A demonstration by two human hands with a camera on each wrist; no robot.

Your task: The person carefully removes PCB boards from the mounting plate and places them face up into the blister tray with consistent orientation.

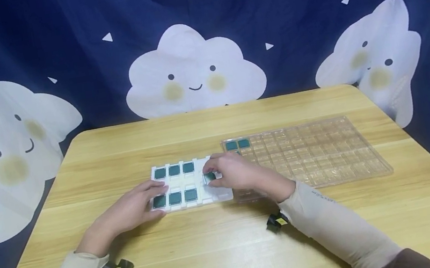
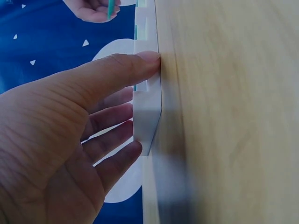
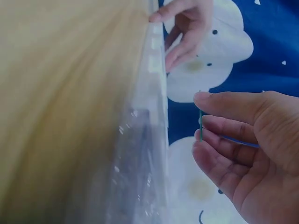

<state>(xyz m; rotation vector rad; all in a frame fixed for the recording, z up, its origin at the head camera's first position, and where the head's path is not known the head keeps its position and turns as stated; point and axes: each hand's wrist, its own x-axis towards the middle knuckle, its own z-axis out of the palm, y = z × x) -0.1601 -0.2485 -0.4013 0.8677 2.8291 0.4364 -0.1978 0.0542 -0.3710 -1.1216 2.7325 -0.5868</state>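
One green chip point(image 1: 210, 178) sits pinched between the right grip's point(image 1: 235, 168) thumb and fingers, just above the white tray point(image 1: 180, 181) that the left grip point(image 1: 133, 208) holds. Probably mid-transfer, lifting or setting unclear; either calls for keeping it level.

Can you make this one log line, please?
left hand: holds white tray | right hand: pinches green square above it | clear tray: beside white tray
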